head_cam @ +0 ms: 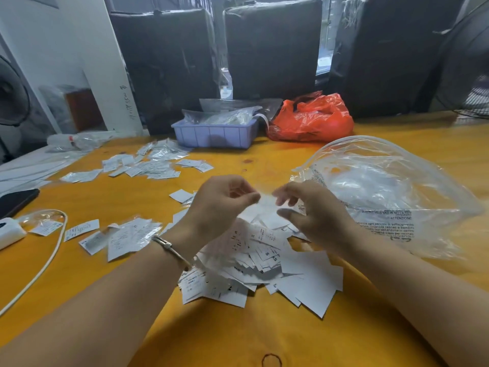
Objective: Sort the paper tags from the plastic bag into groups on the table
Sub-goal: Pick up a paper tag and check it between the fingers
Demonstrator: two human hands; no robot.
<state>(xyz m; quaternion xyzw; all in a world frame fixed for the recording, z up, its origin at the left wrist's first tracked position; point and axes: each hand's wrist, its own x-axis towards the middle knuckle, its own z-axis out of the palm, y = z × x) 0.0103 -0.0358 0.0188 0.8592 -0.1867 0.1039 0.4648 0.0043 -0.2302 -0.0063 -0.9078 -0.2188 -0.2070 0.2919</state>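
Observation:
A heap of white paper tags (259,263) lies on the yellow table (264,337) just below my hands. My left hand (219,205) and my right hand (312,210) hover over the heap, and both pinch one blurred white tag (266,202) stretched between their fingertips. The big clear plastic bag (383,189) with printed warning text lies crumpled to the right of my right hand. Sorted groups of tags lie further off: one cluster (148,165) at the back left, another (124,235) at the near left.
A lilac tray (214,135) with clear packets and a red plastic bag (312,119) stand at the back. A white cable (50,250), a white charger (9,231) and a black phone (16,201) lie at the left. Dark wrapped bundles line the far edge.

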